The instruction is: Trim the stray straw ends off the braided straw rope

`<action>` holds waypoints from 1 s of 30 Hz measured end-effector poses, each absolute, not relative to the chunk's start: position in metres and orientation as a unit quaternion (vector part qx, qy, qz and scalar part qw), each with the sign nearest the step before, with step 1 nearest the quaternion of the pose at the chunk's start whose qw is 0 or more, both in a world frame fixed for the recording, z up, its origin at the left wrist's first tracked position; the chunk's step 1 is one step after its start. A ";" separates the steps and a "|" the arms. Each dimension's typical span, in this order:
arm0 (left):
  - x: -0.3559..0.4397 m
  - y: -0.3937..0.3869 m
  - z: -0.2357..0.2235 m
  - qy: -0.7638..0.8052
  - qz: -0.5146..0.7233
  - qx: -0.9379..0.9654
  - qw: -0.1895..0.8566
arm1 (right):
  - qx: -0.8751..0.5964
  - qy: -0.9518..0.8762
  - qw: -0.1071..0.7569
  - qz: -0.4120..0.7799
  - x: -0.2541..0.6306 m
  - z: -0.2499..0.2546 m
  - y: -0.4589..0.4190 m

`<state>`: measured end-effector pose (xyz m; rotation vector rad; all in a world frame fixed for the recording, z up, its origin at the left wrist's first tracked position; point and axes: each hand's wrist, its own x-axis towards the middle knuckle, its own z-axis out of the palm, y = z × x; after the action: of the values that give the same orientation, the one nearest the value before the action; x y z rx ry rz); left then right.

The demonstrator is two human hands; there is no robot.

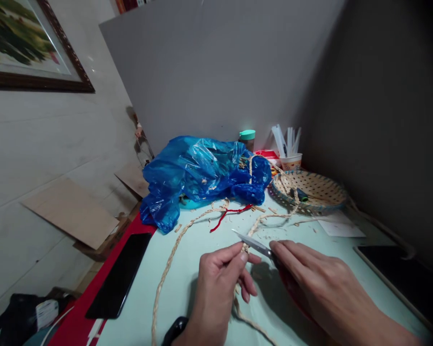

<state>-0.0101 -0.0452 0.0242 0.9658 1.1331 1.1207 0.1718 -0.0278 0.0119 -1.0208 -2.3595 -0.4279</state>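
My left hand (218, 276) pinches a braided straw cord (253, 228) between thumb and forefinger, near the middle front of the table. In my right hand (315, 274) is a pair of scissors (257, 247), its silver blades pointing left across the cord just above my left fingertips. The blades look nearly closed, and the red handle is mostly hidden under my palm. Below my left hand the cord hangs down toward the front edge. Another stretch of braid (168, 264) curves along the table to the left. A short red string (223, 218) lies beyond my hands.
A blue plastic bag (202, 168) sits at the back. Right of it are a green-lidded jar (247, 135), a paper cup (291, 161) with clear strips and a woven basket (323, 187). A black phone (120, 274) lies left; a dark flat panel (389, 274) lies right.
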 end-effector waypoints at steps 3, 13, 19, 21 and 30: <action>-0.010 -0.045 0.027 0.469 0.500 0.418 0.596 | -0.402 -0.864 0.264 -0.150 0.178 0.011 -0.022; -0.016 -0.044 0.020 0.595 0.478 0.490 0.421 | -0.432 -0.840 0.311 -0.104 0.179 0.018 -0.019; -0.018 -0.041 0.023 0.578 0.484 0.455 0.473 | -0.415 -0.844 0.332 -0.072 0.169 0.019 -0.028; -0.019 -0.039 0.022 0.524 0.499 0.415 0.551 | -0.406 -0.849 0.331 -0.073 0.164 0.014 -0.031; -0.021 -0.038 0.025 0.367 0.509 0.282 0.725 | -0.414 -0.854 0.247 -0.195 0.158 0.004 -0.029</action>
<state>-0.0214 -0.0382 0.0248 0.6224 0.8105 1.1238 0.1581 -0.0286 0.0045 -1.1299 -2.3286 -0.5325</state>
